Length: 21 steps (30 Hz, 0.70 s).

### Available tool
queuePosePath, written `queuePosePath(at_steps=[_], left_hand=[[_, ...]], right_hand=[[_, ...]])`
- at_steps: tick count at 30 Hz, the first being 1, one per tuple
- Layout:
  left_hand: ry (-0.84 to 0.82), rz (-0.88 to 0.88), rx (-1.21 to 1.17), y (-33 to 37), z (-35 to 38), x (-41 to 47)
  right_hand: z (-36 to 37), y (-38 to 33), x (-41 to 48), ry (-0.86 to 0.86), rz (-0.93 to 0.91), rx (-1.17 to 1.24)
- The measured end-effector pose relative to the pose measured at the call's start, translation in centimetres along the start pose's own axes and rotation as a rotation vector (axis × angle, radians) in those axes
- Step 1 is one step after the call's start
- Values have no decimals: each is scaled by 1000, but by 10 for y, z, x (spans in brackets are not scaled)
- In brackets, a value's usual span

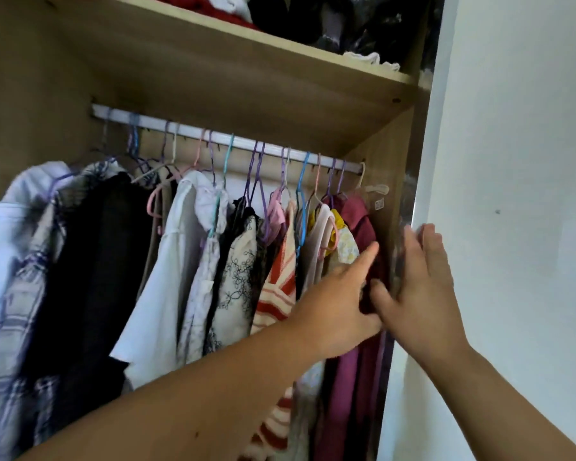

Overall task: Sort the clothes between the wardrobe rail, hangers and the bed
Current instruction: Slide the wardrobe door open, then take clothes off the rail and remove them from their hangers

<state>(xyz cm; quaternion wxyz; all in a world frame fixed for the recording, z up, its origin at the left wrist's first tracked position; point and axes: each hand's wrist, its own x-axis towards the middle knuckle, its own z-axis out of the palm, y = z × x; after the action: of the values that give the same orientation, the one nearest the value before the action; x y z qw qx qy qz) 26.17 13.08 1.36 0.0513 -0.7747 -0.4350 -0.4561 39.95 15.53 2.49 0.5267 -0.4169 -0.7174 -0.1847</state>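
A white rail (pixel 246 143) runs across the open wardrobe, carrying several coloured wire hangers (pixel 301 184) with clothes. At the rail's right end hangs a maroon garment (pixel 359 217). My left hand (pixel 343 301) reaches into the clothes beside it, fingers stretched against the maroon cloth. My right hand (pixel 419 287) is spread flat between that garment and the wardrobe's right side panel (pixel 384 161). Left of them hang a red-striped knit top (pixel 280 284), a floral cream piece (pixel 240 277), a white shirt (pixel 167 277), a black garment (pixel 103 261) and a checked shirt (pixel 17 277).
A wooden shelf (pixel 280 78) above the rail holds piled red, white and dark clothes. A white wall (pixel 512 161) stands directly right of the wardrobe. An empty cream hanger (pixel 374 189) hangs at the rail's far right end.
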Motion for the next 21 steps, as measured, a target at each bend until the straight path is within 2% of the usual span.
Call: queuePosePath(at_steps=[3, 6, 10, 18, 21], left_hand=[[56, -24, 135, -13, -34, -35], [91, -28, 283, -28, -75, -74], [102, -75, 364, -44, -137, -125], [197, -81, 529, -91, -266, -191], [282, 6, 611, -108, -313, -206]], right_hand=[[16, -28, -15, 58, -128, 58], [30, -61, -16, -2, -247, 89], [50, -119, -17, -71, -390, 138], [92, -266, -30, -110, -373, 211], [107, -317, -33, -87, -342, 240]])
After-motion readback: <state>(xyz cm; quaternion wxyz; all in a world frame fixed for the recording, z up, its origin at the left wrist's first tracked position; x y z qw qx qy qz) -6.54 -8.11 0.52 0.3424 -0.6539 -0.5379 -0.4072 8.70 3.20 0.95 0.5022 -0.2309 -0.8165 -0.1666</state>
